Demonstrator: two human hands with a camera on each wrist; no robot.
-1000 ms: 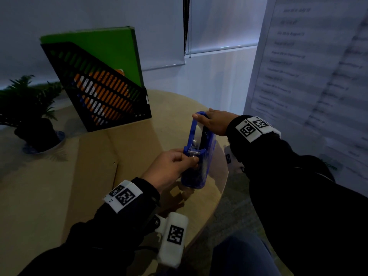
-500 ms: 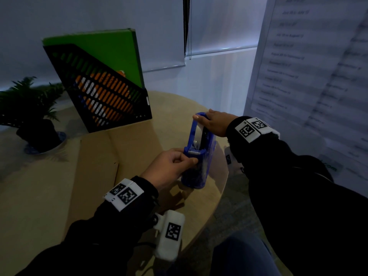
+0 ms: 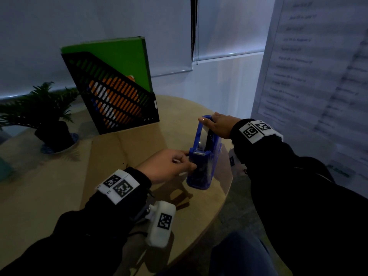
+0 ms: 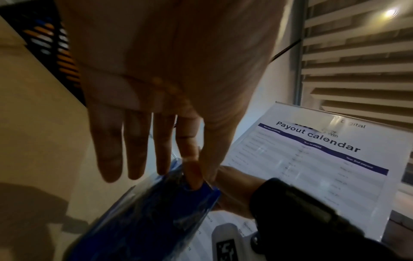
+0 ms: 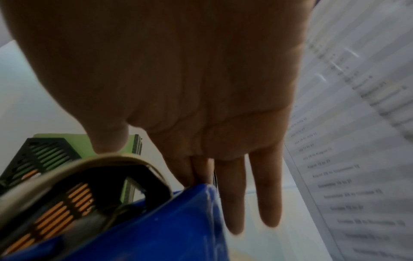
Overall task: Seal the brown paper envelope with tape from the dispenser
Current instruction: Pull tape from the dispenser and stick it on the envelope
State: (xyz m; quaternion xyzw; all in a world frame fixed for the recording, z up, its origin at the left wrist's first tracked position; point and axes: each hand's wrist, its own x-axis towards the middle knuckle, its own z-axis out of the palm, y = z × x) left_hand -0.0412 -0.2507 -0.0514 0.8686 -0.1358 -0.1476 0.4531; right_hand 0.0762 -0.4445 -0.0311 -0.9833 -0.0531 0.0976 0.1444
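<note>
A blue tape dispenser stands near the round table's right edge, its pale tape roll on top. My right hand grips its far end, thumb on the roll and fingers down the far side. My left hand pinches with index finger and thumb at the cutter end, other fingers straight; the tape strip itself is hard to make out. The brown paper envelope lies flat on the table, left of the dispenser.
A black slotted file holder with a green folder stands behind the envelope. A potted plant sits at the far left. A printed calendar board stands to the right, off the table.
My left hand has slid from the top of the cutter down and a little toward me. The right hand and the dispenser have stayed in place.
</note>
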